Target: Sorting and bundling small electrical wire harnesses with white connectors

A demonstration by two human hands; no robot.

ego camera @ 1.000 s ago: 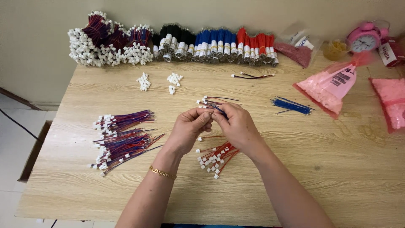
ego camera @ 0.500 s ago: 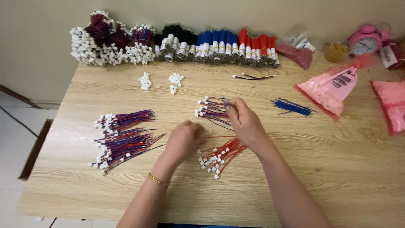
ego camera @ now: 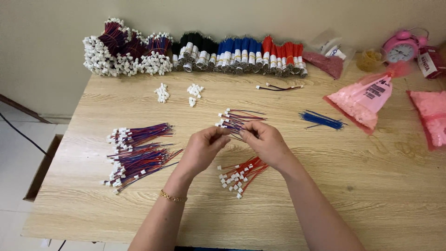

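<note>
Left hand and right hand meet at table centre, fingertips of both pinched on thin wires at the near end of a small red-and-blue wire bunch. A red wire bundle lies just near of the hands. Bare wooden table extends right and near; larger wire piles lie left.

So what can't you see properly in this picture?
Head view only:
- What the left hand and right hand pinch between them: hidden by the fingers.
- Pink alarm clock: its dial is too small to read.
- Pink bag at the right: cut off by the edge.
</note>
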